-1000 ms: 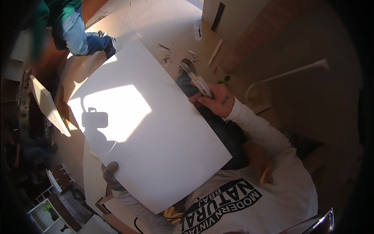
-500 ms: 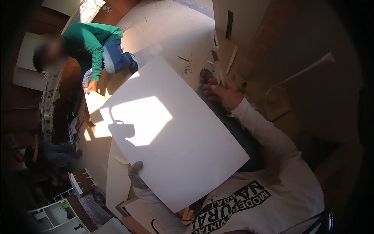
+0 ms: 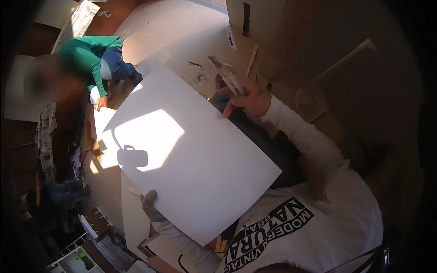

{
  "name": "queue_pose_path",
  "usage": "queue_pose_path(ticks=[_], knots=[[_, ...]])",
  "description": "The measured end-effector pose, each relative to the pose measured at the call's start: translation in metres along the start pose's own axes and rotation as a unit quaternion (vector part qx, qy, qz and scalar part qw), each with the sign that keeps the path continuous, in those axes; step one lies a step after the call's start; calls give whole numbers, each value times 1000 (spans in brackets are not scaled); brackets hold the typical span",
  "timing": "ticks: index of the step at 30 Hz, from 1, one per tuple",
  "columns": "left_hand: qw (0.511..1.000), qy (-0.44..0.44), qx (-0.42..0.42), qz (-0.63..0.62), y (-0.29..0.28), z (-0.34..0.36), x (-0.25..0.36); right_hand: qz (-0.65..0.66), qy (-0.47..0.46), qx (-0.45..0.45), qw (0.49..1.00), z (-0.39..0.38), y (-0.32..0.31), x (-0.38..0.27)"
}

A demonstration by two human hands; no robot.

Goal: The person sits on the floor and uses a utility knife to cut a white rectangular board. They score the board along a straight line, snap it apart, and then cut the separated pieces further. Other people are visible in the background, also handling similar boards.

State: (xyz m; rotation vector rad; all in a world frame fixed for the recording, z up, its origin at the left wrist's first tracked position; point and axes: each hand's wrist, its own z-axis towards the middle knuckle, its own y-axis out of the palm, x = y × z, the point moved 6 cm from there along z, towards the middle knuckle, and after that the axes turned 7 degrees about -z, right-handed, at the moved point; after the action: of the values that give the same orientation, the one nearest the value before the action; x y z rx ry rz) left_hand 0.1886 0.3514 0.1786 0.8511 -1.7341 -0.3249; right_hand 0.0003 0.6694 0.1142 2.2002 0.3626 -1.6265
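**Big white panel held by two edges, cutter in the same hand**

Risks as I see them:
- Right hand [image 3: 248, 100] is doing two jobs: pinching the upper right edge of the white panel [image 3: 191, 154] and gripping a utility cutter [image 3: 227, 75] that pokes up and away from the knuckles. Can't tell whether the blade is out. If it is, a slip of the panel could drag it across the surface or toward the fingers.
- Left hand [image 3: 150, 207] only catches the lower left edge. With a board this wide and grips at opposite edges, it could flex or twist and slide out.
- A person in a green top [image 3: 91, 57] crouches just beyond the panel's far left corner; swinging the board that way could clip them.
- Floor [image 3: 173, 32] past the panel carries scraps and offcuts, so poor footing.

Pose:
- Right arm, white sleeve, reaches forward and up, elbow bent, hand curled shut around cutter and panel edge.
- Left arm, grey sleeve, comes from below; fingers wrap over the edge, thumb side hidden behind the board.
- Panel tilts across the person's lap, partly sunlit.
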Motion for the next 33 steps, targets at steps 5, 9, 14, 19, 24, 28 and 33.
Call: queue_pose_path(ticks=[5,9,14,19,24,28,33], knots=[[1000,-17,0,-4,-8,-1,-4,-155,129,6,980,-25,-8,12],[1000,7,1,18,-13,-1,-1,-208,122,3,971,-33,0,16],[998,-48,46,17,-19,-3,-4,-171,127,-25,977,-43,-2,31],[999,-28,21,4,-13,-5,-5,-237,96,-29,966,-64,-7,41],[999,-46,14,0,-14,-4,-6,-314,90,-11,945,-104,-9,49],[999,-41,-9,-30,-10,0,-4,-317,58,-4,947,-125,-10,44],[997,2,38,64,5,-5,38,-27,94,30,995,-92,-28,47]])
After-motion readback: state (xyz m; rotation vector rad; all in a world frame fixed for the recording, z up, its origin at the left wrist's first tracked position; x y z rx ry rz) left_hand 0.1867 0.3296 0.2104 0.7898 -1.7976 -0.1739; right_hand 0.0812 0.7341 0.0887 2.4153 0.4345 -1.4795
